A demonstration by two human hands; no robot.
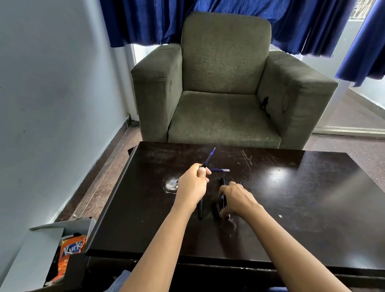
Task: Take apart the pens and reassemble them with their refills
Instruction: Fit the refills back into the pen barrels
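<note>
My left hand (192, 184) is closed around a blue refill (209, 158) that points up and away over the dark table (296, 210). A second blue refill (219, 170) lies flat just beyond that hand. My right hand (238, 200) rests palm down on the table with its fingers spread over black pen parts (222, 193); whether it grips any of them I cannot tell. A short black piece (216, 211) lies by its thumb. Another black pen barrel (200, 209) lies under my left wrist.
A grey-green armchair (225, 84) stands just behind the table. A light wall (42, 89) is on the left. An open cardboard box (50, 245) with an orange snack packet (68, 258) sits on the floor at the table's left front corner. Blue curtains (242, 12) hang behind.
</note>
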